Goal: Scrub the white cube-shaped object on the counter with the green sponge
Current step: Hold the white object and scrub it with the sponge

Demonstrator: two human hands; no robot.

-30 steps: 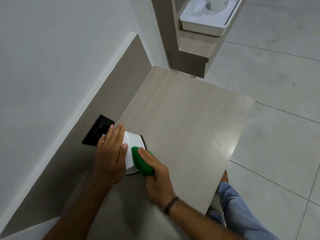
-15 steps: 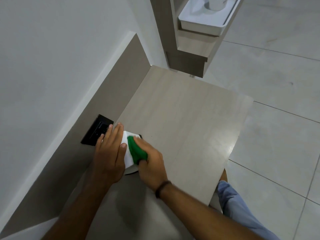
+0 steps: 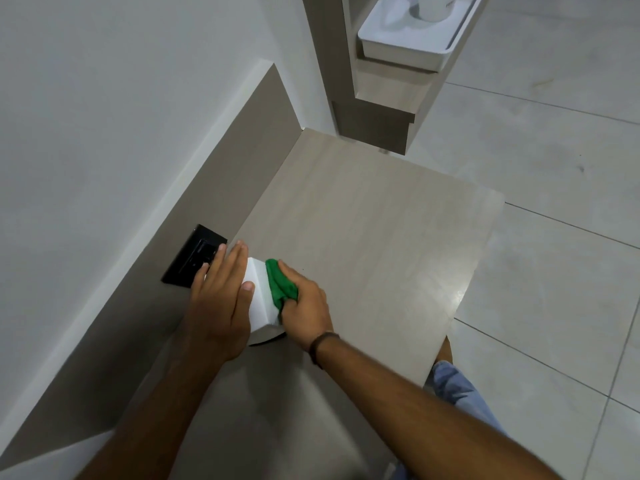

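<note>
Scrubbing is under way: the right hand (image 3: 304,303) grips the green sponge (image 3: 278,285) against the white cube (image 3: 259,306) on the tabletop (image 3: 363,237) by the wall, the left hand (image 3: 221,299) bracing it flat-fingered; next probably calls for firm strokes across uncleaned faces

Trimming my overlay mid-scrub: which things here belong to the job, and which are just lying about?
In the job:
white cube
green sponge, pressed against the cube
right hand, gripping the sponge
left hand, resting on the cube
counter under it

Just there:
black wall plate
white tray on the shelf
white container in the tray
</note>
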